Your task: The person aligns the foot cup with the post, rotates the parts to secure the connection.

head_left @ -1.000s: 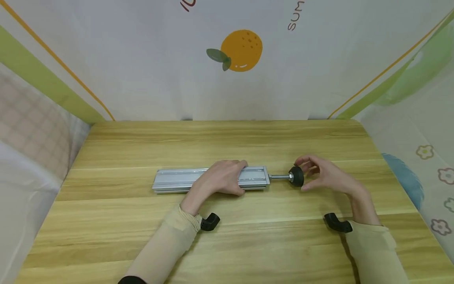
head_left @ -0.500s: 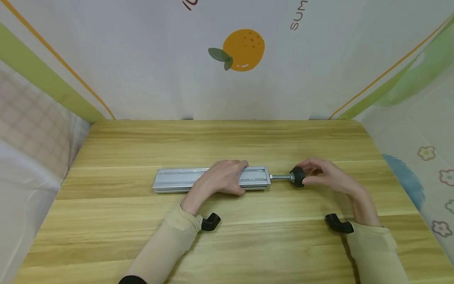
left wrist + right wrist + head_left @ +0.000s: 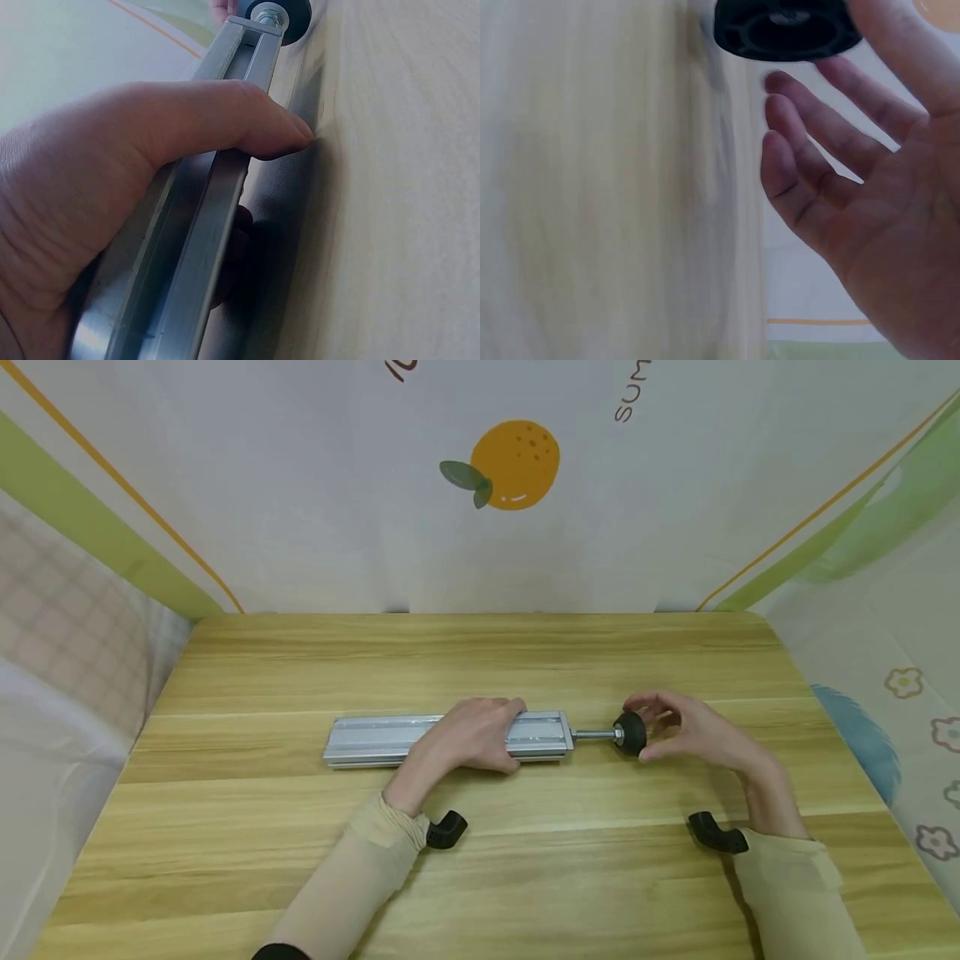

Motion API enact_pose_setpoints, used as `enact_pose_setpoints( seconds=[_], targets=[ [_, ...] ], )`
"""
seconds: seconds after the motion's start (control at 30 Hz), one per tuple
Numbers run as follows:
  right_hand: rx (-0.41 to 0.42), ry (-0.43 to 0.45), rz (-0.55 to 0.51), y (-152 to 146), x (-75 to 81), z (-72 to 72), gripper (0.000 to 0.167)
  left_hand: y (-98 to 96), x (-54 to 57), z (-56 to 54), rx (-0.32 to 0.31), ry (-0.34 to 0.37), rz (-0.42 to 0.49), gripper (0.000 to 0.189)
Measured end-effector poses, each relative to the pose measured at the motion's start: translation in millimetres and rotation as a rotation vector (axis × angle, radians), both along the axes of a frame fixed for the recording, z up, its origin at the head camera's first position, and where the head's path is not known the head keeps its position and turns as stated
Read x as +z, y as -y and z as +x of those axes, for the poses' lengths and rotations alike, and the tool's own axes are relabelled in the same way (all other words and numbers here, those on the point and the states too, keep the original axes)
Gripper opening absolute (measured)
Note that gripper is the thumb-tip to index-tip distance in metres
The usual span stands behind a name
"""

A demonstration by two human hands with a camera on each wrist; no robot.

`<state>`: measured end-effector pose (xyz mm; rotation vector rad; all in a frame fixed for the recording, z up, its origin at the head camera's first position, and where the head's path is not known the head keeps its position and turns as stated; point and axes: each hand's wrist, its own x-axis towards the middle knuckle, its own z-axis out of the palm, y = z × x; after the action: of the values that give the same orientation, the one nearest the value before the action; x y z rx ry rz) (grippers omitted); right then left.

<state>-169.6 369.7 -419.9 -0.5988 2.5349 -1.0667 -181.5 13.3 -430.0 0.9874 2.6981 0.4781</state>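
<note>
A silver aluminium extrusion (image 3: pixel 367 742) lies lengthwise across the wooden table. My left hand (image 3: pixel 468 735) grips it from above, thumb over the near side; in the left wrist view the thumb (image 3: pixel 255 124) crosses the slotted face and fingertips show dimly underneath. From the extrusion's capped right end a threaded rod (image 3: pixel 595 735) sticks out, ending in a nut and a black levelling foot (image 3: pixel 632 734). My right hand (image 3: pixel 693 731) has thumb and index finger at opposite sides of the foot's rim. In the right wrist view the foot's hollow underside (image 3: pixel 787 34) faces the palm, other fingers loosely bent.
The wooden table (image 3: pixel 555 877) ends at a white printed cloth (image 3: pixel 322 510) behind, with more cloth at both sides. Black curved pieces (image 3: pixel 447 830) stick out at both sleeve cuffs, close over the table.
My right thumb and fingers closed further round the foot half a second ago, the thumb higher on it; now they are spread back at its rim. The left hand and extrusion hold still.
</note>
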Motion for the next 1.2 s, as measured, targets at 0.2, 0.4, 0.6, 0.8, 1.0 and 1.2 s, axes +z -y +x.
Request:
enact_pose_setpoints(
  seconds=[0.2,0.4,0.6,0.8,1.0,1.2],
  targets=[
    [-0.019,-0.028,-0.049,4.9,-4.3,-1.8,0.068,0.8,0.3,-0.2,0.0,0.002,-0.009,0.072],
    [-0.027,-0.066,-0.01,2.3,-4.2,0.9,0.06,-1.2,0.5,0.9,0.001,0.007,-0.018,0.073],
    [-0.014,-0.043,-0.006,1.4,-1.2,1.3,0.049,-1.0,0.7,0.3,0.005,0.018,-0.017,0.074],
    [-0.001,-0.006,0.007,0.5,-0.6,0.0,0.041,0.4,-1.2,0.7,0.007,0.01,-0.013,0.074],
    [0.003,0.014,0.089,-1.9,1.9,-1.0,0.041,-0.7,-1.5,0.4,0.0,0.005,-0.003,0.072],
    [0.004,0.008,0.075,-1.1,0.1,-0.7,0.041,-0.9,0.1,-0.6,0.001,0.012,-0.022,0.074]
  ],
)
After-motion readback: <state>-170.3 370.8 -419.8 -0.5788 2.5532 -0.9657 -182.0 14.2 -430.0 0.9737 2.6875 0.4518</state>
